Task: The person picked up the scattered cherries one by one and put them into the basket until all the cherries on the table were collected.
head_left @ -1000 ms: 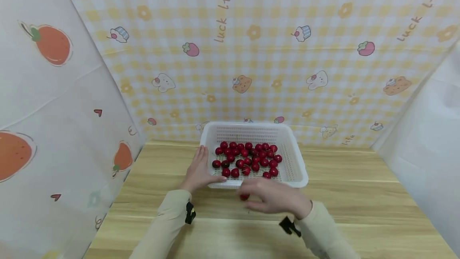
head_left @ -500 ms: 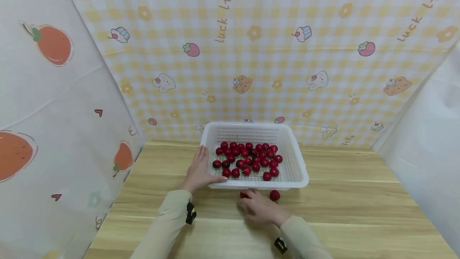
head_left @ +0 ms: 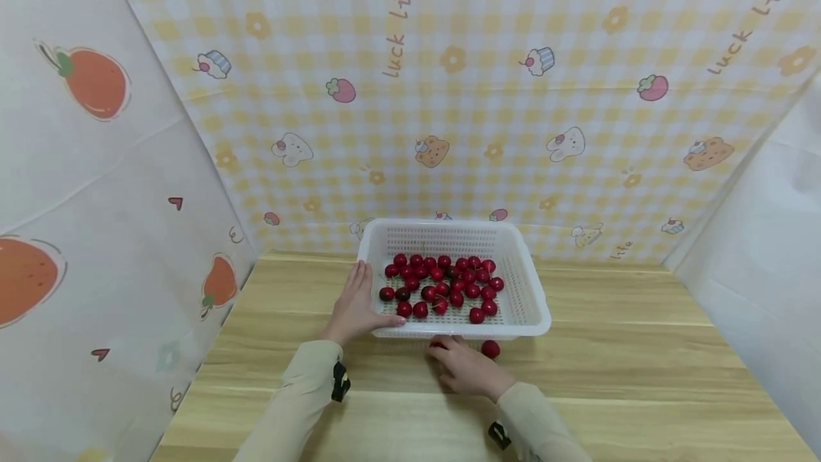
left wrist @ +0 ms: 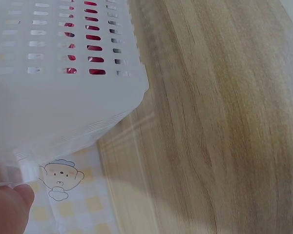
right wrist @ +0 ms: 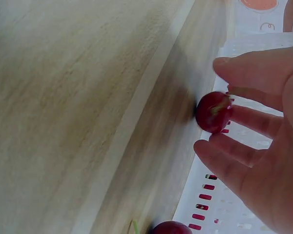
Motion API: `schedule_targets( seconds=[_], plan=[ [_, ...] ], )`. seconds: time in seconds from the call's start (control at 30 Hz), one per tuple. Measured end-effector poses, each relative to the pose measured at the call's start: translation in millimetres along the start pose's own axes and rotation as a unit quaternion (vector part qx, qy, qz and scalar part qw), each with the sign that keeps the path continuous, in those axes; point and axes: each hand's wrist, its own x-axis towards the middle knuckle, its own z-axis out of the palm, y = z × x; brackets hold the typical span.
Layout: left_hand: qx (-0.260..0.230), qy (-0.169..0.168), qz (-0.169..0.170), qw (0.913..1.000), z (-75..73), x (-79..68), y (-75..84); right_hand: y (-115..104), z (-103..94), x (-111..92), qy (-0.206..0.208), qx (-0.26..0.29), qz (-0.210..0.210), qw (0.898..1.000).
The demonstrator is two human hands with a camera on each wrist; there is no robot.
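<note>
A white plastic basket (head_left: 449, 330) with slotted walls holds several dark red cherries (head_left: 455, 284). My left hand (head_left: 355, 309) grips its front left corner, the fingers along the left rim and the thumb over the front rim. In front of the basket, my right hand (head_left: 471, 369) reaches around a single cherry (right wrist: 214, 112). Its fingertips are right at the fruit, while the thumb stands apart from it in the right wrist view. A second loose cherry (head_left: 490, 349) lies to the right of this hand, by the basket's front wall.
Everything stands on a wood-grain table (head_left: 628, 348). Behind the basket rises a yellow checked cloth (head_left: 474, 120) with cartoon prints. White cloth (head_left: 115, 184) with fruit prints hangs at the left, and more white cloth at the right.
My right hand has come down and left from over the table, bringing a cherry to the front of the basket. The other loose cherry has come into sight. My left hand stays put.
</note>
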Motion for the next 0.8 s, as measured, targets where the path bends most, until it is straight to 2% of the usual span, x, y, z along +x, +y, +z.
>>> schedule_targets(
  seconds=[0.27,0.53,0.67,0.8],
  plan=[
    [0.000,0.002,0.001,1.0000,0.7,-0.2,-0.4,5,9.1,-1,0.049,-0.008,-0.030,0.998],
    [0.002,0.001,-0.002,1.0000,2.2,0.7,-2.0,5,9.6,-2,0.016,0.032,-0.027,0.999],
    [0.009,0.000,-0.002,1.0000,1.9,0.7,-1.7,-4,-4.9,-4,0.006,0.038,-0.038,0.999],
    [0.007,0.000,0.000,1.0000,1.1,0.7,-0.7,-19,-42.4,-10,-0.012,0.032,-0.084,0.996]
  ],
)
